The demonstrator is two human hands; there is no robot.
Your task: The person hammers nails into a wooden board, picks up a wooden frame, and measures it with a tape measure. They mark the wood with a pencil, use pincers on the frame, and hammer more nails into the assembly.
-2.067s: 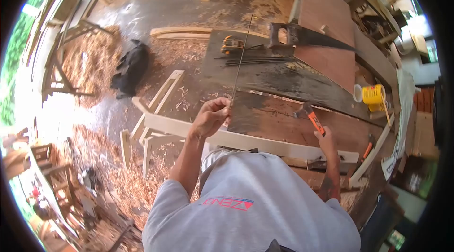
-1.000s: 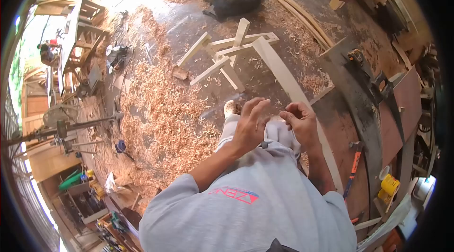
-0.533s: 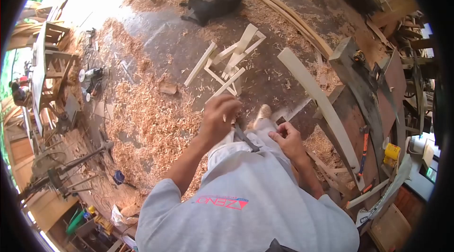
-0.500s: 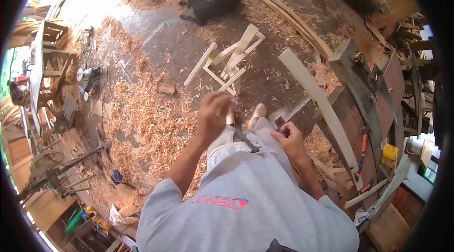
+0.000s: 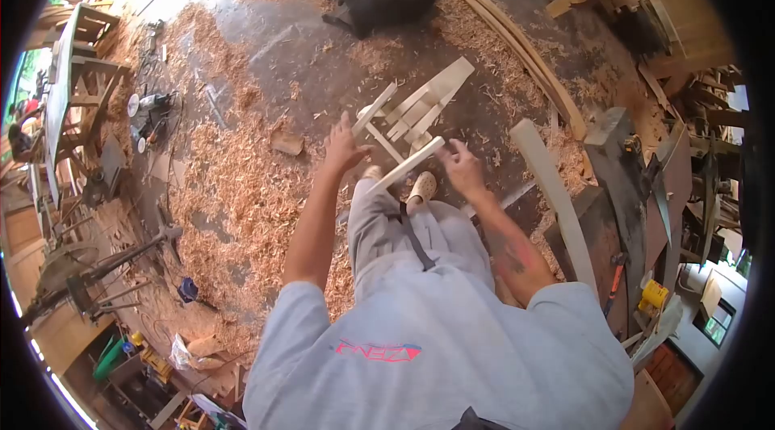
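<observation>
A pale wooden frame (image 5: 413, 162) of several joined bars stands in front of my shoes, over the shavings-strewn floor. My left hand (image 5: 345, 147) is at its left side, fingers spread and pointing away from me, close to the end of the short left bar (image 5: 376, 107). On the other side, my right hand (image 5: 462, 170) has its fingers apart, with the tips right at the upper end of the near bar. A wide tapered piece (image 5: 446, 83) reaches out from the frame's far side.
Wood shavings (image 5: 242, 188) cover much of the floor on the left. Beyond the frame lies a black dog (image 5: 383, 4). Long curved boards (image 5: 525, 50) and a pale plank (image 5: 553, 196) are on the right, near an orange-handled tool (image 5: 616, 275). A power tool (image 5: 149, 103) sits at left.
Both hands have moved forward from near my body to either side of the wooden frame. I lean further over, and the frame's near bar appears larger and closer.
</observation>
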